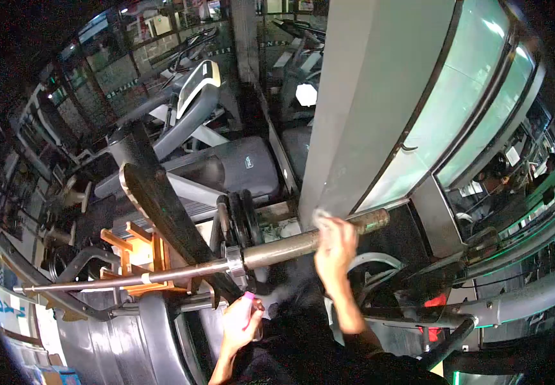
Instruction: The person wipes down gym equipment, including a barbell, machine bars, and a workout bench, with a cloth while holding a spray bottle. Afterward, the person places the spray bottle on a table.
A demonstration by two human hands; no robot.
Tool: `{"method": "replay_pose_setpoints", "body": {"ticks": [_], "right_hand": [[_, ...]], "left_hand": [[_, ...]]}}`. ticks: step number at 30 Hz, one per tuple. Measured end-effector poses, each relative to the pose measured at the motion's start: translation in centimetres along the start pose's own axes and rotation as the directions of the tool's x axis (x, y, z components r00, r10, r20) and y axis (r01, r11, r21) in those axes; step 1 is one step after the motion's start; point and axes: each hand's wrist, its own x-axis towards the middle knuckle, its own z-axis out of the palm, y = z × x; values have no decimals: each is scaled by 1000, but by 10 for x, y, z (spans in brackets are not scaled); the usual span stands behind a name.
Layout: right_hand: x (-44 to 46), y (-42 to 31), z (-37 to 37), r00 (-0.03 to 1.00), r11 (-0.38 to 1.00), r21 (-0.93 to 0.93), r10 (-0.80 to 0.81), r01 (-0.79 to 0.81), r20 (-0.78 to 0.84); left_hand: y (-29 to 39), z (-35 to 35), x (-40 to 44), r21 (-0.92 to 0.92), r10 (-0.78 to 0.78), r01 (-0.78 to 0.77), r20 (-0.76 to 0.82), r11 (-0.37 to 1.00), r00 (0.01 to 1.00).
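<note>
A barbell (281, 250) lies across the view, its thick worn sleeve to the right and its thin shaft running left over a black upright. My right hand (336, 247) is closed over the sleeve near its end, somewhat blurred. A pale cloth (321, 217) shows at its fingertips, with the rest hidden by the hand. Below the collar (234, 258), my left hand (238, 326) is wrapped round a small bottle with a pink top (247, 300). That bottle is apart from the bar, and its lower part is mostly covered by my fingers.
A black padded bench (107, 337) stands at the lower left, beside a wooden stool (139, 253). Dark weight plates (244, 218) lean behind the bar. A treadmill (226, 167) stands further back. The grey pillar (348, 109) rises just beyond my right hand.
</note>
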Motion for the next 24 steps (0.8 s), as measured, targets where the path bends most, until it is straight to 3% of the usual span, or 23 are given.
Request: {"method": "replay_pose_setpoints", "body": {"ticks": [1, 2, 3, 5, 6, 9, 11, 13, 17, 19, 20, 21, 24], "right_hand": [[-5, -17, 4, 996, 997, 82, -16, 9, 83], [-14, -34, 12, 975, 989, 142, -79, 50, 208], [-27, -52, 20, 934, 975, 208, -144, 77, 328], [-65, -77, 51, 897, 916, 395, -231, 70, 378], [-60, -77, 49, 899, 917, 393, -229, 70, 374], [-41, -67, 28, 815, 873, 403, -434, 275, 383], [-39, -48, 21, 836, 910, 286, -394, 299, 382], [-19, -27, 1, 920, 968, 239, -161, 77, 356], [10, 56, -26, 999, 999, -21, -40, 40, 10], [22, 52, -41, 995, 991, -85, 101, -100, 3], [18, 53, -31, 984, 980, 84, 179, -180, 21], [15, 51, -22, 1000, 991, -131, 0, -3, -26], [-1, 0, -2, 983, 995, -10, -92, 95, 161]], "left_hand": [[-3, 3, -2, -132, -73, 68, -36, 989, 997], [-3, 2, -2, -234, -185, 186, 26, 954, 982], [1, 3, -1, -233, -180, 185, 42, 955, 983], [10, 4, 6, -9, 13, -13, 11, 1000, 1000], [12, 5, 9, -29, 74, -74, 3, 997, 997], [0, 0, 10, 12, 107, -107, -2, 994, 994], [-5, -3, 8, -7, 112, -112, -22, 994, 993], [-7, -5, 8, -31, 115, -116, -43, 993, 992], [-7, -4, 1, 39, 62, -61, -27, 997, 998], [-7, -3, -1, 24, 43, -41, -55, 999, 998], [-7, -3, -2, 50, 39, -37, -39, 998, 998], [-6, -3, -3, 77, 34, -32, -22, 997, 999], [2, -5, 0, 123, 50, -52, 16, 991, 999]]}}
